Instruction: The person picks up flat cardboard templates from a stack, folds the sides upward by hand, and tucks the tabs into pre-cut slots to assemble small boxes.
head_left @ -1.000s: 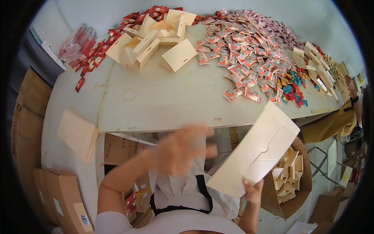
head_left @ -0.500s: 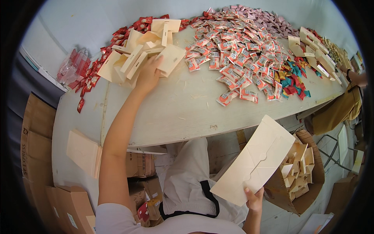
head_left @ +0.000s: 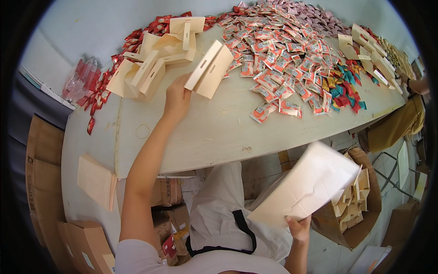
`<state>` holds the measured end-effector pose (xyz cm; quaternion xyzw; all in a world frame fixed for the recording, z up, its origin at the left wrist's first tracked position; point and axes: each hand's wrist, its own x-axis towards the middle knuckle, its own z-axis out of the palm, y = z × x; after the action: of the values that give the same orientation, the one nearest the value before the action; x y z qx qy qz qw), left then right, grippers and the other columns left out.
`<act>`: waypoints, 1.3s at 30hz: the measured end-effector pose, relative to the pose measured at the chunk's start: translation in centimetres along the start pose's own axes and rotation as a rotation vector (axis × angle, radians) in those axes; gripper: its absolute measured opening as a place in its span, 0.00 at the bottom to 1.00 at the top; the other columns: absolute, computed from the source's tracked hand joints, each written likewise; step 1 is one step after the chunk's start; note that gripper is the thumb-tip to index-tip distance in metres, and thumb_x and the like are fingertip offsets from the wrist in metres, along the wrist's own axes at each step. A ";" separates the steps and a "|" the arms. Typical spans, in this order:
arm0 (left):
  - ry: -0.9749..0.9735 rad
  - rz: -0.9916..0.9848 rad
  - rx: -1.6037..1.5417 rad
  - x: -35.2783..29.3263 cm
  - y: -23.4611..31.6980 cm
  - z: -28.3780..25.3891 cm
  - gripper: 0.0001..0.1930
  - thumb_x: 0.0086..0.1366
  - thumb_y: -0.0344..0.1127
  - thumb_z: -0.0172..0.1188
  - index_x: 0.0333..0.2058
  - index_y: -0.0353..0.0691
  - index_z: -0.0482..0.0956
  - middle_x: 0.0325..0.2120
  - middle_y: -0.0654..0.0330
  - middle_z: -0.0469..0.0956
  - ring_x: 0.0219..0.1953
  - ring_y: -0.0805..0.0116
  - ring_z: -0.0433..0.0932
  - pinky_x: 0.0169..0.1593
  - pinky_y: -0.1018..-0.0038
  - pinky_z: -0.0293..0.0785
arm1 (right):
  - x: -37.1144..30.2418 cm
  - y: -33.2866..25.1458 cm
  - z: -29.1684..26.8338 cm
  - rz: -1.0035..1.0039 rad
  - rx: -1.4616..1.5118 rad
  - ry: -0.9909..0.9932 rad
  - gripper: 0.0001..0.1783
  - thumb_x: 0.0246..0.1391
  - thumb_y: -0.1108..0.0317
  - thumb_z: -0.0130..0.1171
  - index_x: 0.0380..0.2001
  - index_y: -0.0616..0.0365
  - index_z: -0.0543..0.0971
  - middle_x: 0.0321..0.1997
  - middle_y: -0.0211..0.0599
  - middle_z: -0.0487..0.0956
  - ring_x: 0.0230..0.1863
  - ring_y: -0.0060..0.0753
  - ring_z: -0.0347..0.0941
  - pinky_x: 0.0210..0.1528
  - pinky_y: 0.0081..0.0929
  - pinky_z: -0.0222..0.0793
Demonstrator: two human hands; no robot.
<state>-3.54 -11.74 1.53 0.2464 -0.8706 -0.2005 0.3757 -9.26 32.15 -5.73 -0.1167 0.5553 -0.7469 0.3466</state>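
Observation:
My left hand (head_left: 178, 97) is closed on the lower end of a small cream carton (head_left: 211, 71) with a slotted upper edge. It holds the carton tilted above the table, left of the heaped packets. Low on the right, my right hand (head_left: 299, 227) pinches the bottom corner of a large flat cream carton blank (head_left: 305, 185), whose wavy cut line shows. The blank is blurred by motion. Beyond my left hand, a cluster of opened cream cartons (head_left: 150, 73) leans together on the table.
Red-and-white packets (head_left: 278, 59) form a large heap on the table (head_left: 191, 137). Red packets (head_left: 132, 43) lie behind the cartons. A stack of flat blanks (head_left: 96, 180) rests at the left. A cardboard box (head_left: 372, 205) of cartons stands right. Another person's hand (head_left: 419, 86) shows far right.
My left hand has drawn one carton away from the cluster, moving slightly right and toward me. My right hand has swung the flat blank a little to the right.

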 end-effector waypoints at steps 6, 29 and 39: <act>-0.068 0.083 0.048 -1.8 1.8 0.1 0.17 0.52 0.20 0.48 0.43 0.35 0.71 0.38 0.48 0.72 0.41 0.52 0.71 0.45 0.67 0.68 | 6.0 0.8 -1.4 -0.198 0.240 -0.656 0.04 0.41 0.79 0.56 0.23 0.67 0.72 0.32 0.46 0.74 0.31 0.38 0.73 0.33 0.29 0.70; 0.023 0.491 0.033 -4.1 3.8 0.0 0.21 0.43 0.19 0.55 0.41 0.30 0.72 0.35 0.52 0.73 0.32 0.57 0.72 0.37 0.68 0.70 | 16.1 -9.4 17.0 -1.008 -1.498 -0.608 0.11 0.25 0.77 0.55 0.21 0.57 0.72 0.48 0.34 0.68 0.19 0.38 0.68 0.19 0.30 0.62; -0.016 0.392 -0.050 -4.0 4.2 -0.1 0.21 0.44 0.16 0.50 0.41 0.33 0.73 0.36 0.52 0.73 0.32 0.56 0.71 0.39 0.68 0.68 | 16.8 -8.3 17.3 -0.871 -1.513 -0.640 0.12 0.25 0.78 0.53 0.21 0.58 0.76 0.45 0.35 0.67 0.24 0.38 0.69 0.21 0.32 0.65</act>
<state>-2.21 -6.10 1.60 0.0611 -0.8996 -0.1472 0.4066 -15.15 9.48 4.46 -0.7104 0.6797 -0.1824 0.0040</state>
